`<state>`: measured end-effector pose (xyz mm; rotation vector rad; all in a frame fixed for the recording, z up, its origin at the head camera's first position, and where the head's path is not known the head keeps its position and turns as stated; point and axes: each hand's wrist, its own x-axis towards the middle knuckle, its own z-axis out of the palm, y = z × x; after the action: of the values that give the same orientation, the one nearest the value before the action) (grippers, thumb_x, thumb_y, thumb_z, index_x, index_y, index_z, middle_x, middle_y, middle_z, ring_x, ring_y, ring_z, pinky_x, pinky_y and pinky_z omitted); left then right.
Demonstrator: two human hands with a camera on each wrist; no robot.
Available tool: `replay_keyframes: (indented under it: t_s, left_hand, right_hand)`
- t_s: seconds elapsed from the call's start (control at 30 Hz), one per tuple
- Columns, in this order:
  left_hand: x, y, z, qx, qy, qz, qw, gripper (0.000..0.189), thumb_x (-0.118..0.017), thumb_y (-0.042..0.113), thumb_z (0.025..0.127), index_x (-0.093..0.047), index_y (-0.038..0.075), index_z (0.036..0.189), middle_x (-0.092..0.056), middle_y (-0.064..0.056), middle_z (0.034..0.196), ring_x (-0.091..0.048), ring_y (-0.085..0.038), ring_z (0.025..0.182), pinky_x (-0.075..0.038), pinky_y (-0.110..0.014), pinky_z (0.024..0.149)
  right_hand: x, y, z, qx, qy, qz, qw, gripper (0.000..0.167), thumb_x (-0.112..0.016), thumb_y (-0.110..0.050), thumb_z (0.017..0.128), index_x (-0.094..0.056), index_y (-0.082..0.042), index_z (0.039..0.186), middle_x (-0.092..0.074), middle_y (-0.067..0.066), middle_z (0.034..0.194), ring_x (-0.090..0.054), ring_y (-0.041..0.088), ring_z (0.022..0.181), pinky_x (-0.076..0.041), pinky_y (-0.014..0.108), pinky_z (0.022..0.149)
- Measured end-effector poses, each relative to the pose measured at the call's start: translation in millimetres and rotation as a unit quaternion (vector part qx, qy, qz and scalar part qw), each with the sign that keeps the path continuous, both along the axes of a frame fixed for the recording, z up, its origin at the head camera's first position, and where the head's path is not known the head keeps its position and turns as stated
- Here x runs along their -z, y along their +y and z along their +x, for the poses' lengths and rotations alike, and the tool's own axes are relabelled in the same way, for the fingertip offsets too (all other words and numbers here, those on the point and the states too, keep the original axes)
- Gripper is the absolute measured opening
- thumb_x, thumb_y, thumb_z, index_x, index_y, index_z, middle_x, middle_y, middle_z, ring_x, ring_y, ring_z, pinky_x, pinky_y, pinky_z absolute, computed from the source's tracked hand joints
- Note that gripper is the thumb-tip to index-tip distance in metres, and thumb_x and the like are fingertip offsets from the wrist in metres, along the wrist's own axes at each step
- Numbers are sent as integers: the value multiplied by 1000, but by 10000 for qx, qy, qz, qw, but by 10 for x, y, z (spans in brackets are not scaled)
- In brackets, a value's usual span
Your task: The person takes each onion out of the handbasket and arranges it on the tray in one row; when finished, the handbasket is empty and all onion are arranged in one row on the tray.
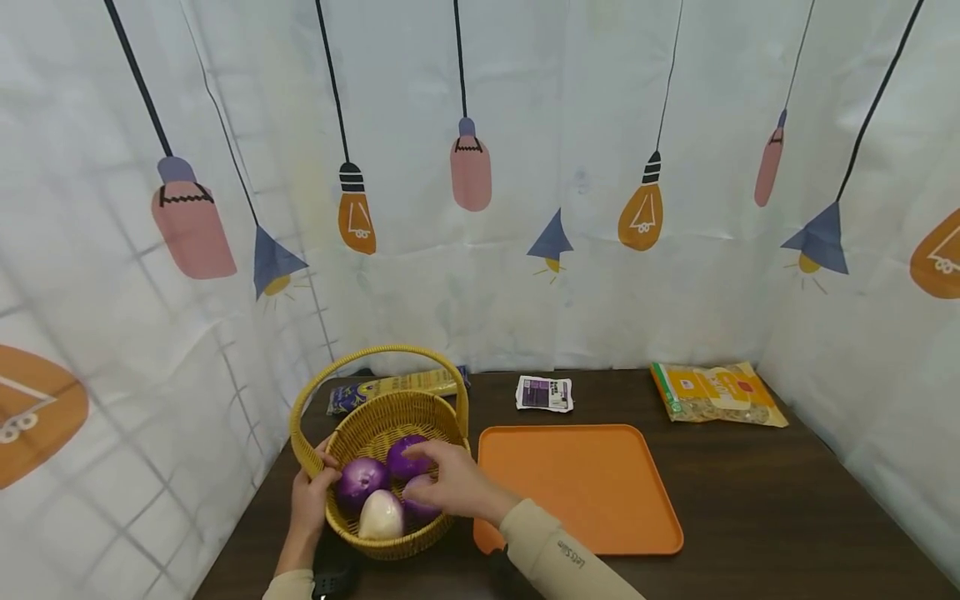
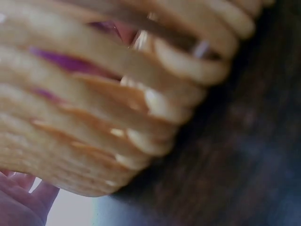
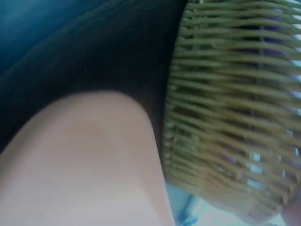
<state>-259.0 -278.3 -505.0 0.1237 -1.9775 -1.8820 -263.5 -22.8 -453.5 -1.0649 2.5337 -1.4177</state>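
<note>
— White curtains [image 1: 562, 308] printed with hanging lamps wrap round the back and both sides. What do they enclose?

— One dark wood-grain surface [image 1: 780, 492]; its widest open stretch runs right of the orange tray [image 1: 577, 492] to the right edge.

— And left of the tray?

— The yellow wicker basket [image 1: 401, 546], just beside the tray with only a narrow strip between, and near the surface's left edge. Its handle arches up over the far side.

— Any packets?

— A yellow one with a green end [image 1: 716, 393] near the far right corner, and a yellow-and-blue one [image 1: 397, 387] behind the basket.

— How are the hands placed?

— The right forearm slants in across the tray's near left corner; that right hand [image 1: 453, 479] reaches over the rim, fingers bent down, but whether it grips anything I cannot tell. The left hand [image 1: 309, 496] grips the basket's left rim beside the handle's foot.

— Inside?

— Glossy round vegetables, apparently onions: three purple [image 1: 363, 482], one whitish [image 1: 381, 515] at the near side.

— Smallest?

— A white-and-purple sachet [image 1: 543, 393] beyond the tray, by the far edge.
</note>
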Motion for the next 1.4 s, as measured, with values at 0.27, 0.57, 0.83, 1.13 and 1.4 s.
replay_keyframes:
  t_s: [0.27, 0.57, 0.83, 1.13, 1.4]
  left_hand:
    - [9, 9, 19, 25, -22, 7, 10000, 16, -42, -11, 87, -41, -18, 101, -41, -21, 145, -43, -16, 124, -33, -8, 93]
    - [-8, 16, 13, -22, -51, -66, 10000, 15, -44, -10, 89, -41, -16, 101, -40, -25, 145, -42, -20, 126, -32, -8, 92]
    - [0, 31, 25, -112, -213, -61, 9997, 19, -43, -9, 87, -42, -16, 105, -42, -22, 146, -41, -21, 126, -31, -7, 91]
    - [27, 50, 20, -146, -82, 13, 9999, 17, -43, -12, 86, -41, -17, 102, -43, -25, 142, -42, -21, 125, -32, -9, 92]
    - [23, 35, 25, -217, -97, -72, 9997, 18, -46, -10, 87, -42, -17, 102, -43, -25, 140, -42, -19, 125, -31, -8, 92]
  right_hand:
    - [25, -137, -21, 133, 761, 1299, 9885, 57, -79, -43, 76, -64, -17, 124, -64, -7, 121, -56, 9, 114, -44, 26, 96]
    - [17, -186, -82, -523, 694, 1388, 9865, 58, -78, -46, 77, -64, -21, 127, -63, -13, 123, -55, 1, 112, -44, 21, 94]
    - [52, -264, -108, -1106, 837, 1505, 9788, 58, -80, -42, 77, -63, -22, 128, -62, -14, 124, -56, 2, 111, -42, 15, 91]
    - [62, -299, -104, -1533, 902, 1911, 9653, 63, -80, -33, 79, -57, -23, 136, -57, -14, 131, -53, -3, 106, -42, 13, 86]
    - [94, -313, -106, -1404, 1069, 1844, 9669, 58, -81, -38, 77, -58, -23, 128, -60, -17, 122, -54, -5, 106, -42, 12, 87]
